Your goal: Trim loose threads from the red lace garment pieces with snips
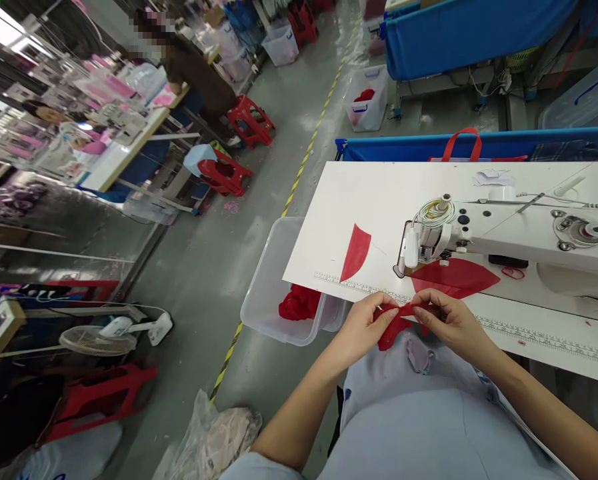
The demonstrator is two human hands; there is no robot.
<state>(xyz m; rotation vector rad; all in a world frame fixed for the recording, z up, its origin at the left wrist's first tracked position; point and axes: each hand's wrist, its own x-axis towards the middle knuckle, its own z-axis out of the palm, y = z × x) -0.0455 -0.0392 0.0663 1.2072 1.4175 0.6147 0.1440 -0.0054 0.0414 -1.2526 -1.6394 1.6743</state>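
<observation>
Both hands meet at the front edge of the sewing table, over my lap. My left hand (pixel 371 327) pinches one side of a piece of red fabric (pixel 391 333), and my right hand (pixel 446 321) pinches it a short way to the right. Part of the fabric hangs below the fingers. Just beyond, the sewing machine (pixel 459 230) stands on the table, with a larger red fabric piece (pixel 453 279) lying flat under its head. To the left a small curved red fabric piece (pixel 357 252) lies by itself on the white top.
A clear plastic bin (pixel 259 300) with red fabric (pixel 300 303) stands at the table's left end. Blue cloth troughs (pixel 473 33) are behind. Red stools (pixel 251 120) and a co-worker (pixel 199 67) are across the aisle. A plastic bag (pixel 219 433) lies at lower left.
</observation>
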